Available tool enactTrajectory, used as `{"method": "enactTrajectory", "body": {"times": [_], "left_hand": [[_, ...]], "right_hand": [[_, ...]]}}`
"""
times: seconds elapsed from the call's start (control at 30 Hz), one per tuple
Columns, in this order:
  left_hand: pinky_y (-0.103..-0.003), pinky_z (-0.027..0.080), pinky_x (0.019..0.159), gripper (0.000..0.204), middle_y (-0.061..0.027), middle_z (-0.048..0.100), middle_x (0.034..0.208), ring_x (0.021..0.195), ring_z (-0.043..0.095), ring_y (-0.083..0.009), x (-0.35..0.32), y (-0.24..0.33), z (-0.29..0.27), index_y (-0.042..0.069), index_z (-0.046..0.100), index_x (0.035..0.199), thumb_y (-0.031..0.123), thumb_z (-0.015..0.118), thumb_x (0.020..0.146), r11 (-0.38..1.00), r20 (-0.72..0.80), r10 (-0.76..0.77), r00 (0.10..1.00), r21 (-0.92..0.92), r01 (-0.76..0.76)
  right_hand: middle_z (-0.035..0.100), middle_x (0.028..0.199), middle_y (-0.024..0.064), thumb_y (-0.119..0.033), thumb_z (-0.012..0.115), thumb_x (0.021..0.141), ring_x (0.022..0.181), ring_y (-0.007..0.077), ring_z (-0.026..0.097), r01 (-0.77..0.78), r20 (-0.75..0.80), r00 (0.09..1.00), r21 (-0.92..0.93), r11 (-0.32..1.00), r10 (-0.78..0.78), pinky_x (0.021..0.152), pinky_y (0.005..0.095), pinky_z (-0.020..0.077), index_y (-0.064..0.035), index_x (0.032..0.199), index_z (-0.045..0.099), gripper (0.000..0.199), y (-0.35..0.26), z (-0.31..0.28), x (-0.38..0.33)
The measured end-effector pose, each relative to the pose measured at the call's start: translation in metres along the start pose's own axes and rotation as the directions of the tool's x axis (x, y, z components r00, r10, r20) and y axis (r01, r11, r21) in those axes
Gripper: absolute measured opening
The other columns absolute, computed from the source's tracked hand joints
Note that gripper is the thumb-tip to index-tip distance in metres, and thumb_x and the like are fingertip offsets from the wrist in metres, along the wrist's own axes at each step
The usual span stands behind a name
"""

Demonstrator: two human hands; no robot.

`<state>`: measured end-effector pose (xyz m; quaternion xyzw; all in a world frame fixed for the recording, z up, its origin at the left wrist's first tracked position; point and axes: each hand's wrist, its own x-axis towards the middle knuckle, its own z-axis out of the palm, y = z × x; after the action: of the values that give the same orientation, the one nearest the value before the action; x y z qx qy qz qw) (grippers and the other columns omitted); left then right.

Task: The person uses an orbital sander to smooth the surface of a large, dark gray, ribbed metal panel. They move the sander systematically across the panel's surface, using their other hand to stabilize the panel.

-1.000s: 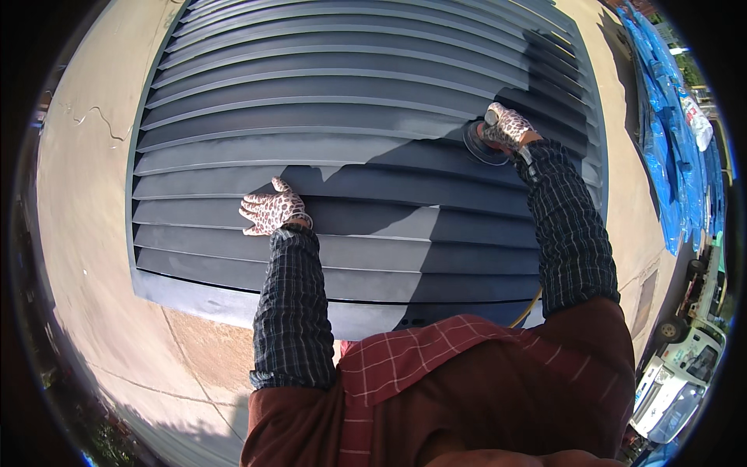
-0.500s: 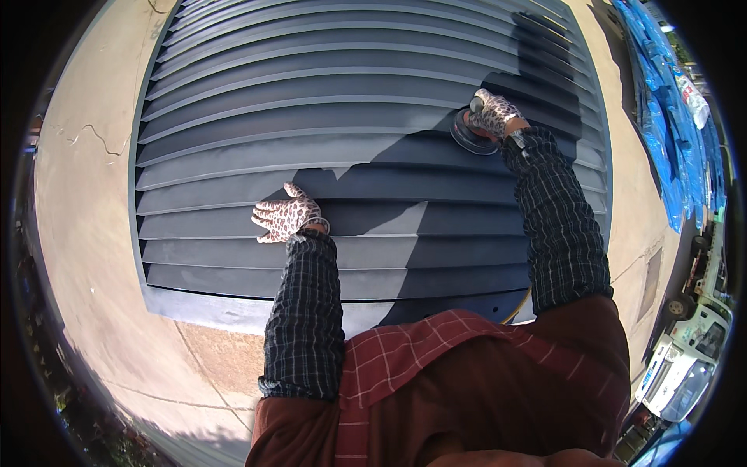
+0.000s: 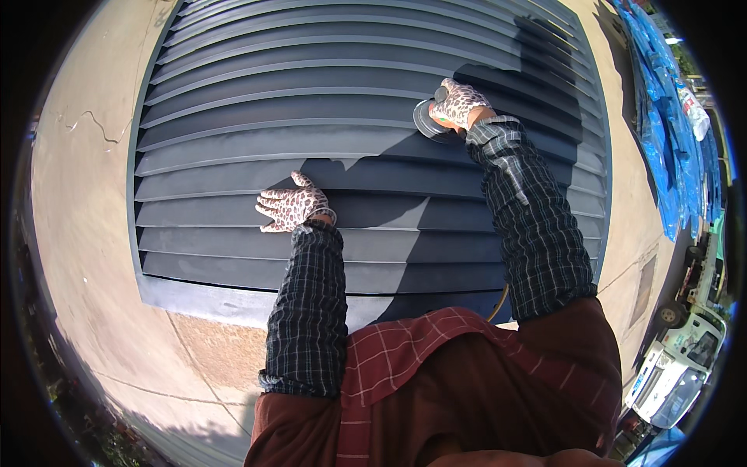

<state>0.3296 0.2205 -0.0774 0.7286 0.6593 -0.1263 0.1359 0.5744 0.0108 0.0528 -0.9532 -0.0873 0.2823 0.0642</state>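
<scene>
Beige wall [image 3: 93, 233]: plastered, cracked near the upper left; frames the shutter on the left and below.

Louvred shutter [image 3: 257, 101]: dark grey, slats running side to side, long axis horizontal across the view; part sunlit, part under the person's shadow.

Left hand [image 3: 292, 204]: gloved in a spotted pattern, grip released, fingers spread and lying flat on a mid-height slat, palm against the surface. It holds nothing; it appears to brace.

Round sanding disc [image 3: 426, 121]: grey, flat against a slat higher up, showing at the left edge of the right glove. It lies up and to the right of the left hand, well apart from it, and directly under the right one.

Right hand [image 3: 461, 103]: same glove, grip clenched over the disc tool, arm stretched up and forward. This is the nearer hand to the disc, touching it. Judged from the slat direction, travel would run along the slat's length.

Blue tarpaulin [image 3: 661, 117]: far right edge, along the wall.

White vehicle [image 3: 677, 366]: lower right, on the ground below.
</scene>
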Motion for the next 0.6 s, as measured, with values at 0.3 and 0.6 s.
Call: {"method": "enactTrajectory", "body": {"times": [0.3,0.6], "left_hand": [[-0.061,0.006,0.127,0.092,-0.0149,0.015,0.173,0.161,0.009,-0.0283,0.000,-0.003,-0.001,-0.002,0.014,0.164,0.068,0.025,0.104,1.000,0.028,0.014,1.000,0.005,-0.014],[-0.062,0.006,0.127,0.092,-0.0157,0.017,0.173,0.161,0.009,-0.0285,-0.005,0.000,-0.006,-0.002,0.015,0.164,0.067,0.026,0.104,0.999,0.029,0.034,0.999,0.001,-0.034]], "right_hand": [[0.050,0.156,0.0148,-0.033,0.073,0.086,0.140,0.0334,0.053,0.089,0.061,0.995,-0.101,0.991,-0.083,0.117,0.0407,0.0470,-0.0151,0.157,0.043,0.079,-0.094,0.018,-0.006],[0.053,0.154,0.0145,-0.037,0.076,0.084,0.137,0.0330,0.056,0.135,0.069,0.990,-0.144,0.980,-0.126,0.115,0.0404,0.0486,-0.0151,0.158,0.042,0.084,-0.097,0.020,0.002]]}}
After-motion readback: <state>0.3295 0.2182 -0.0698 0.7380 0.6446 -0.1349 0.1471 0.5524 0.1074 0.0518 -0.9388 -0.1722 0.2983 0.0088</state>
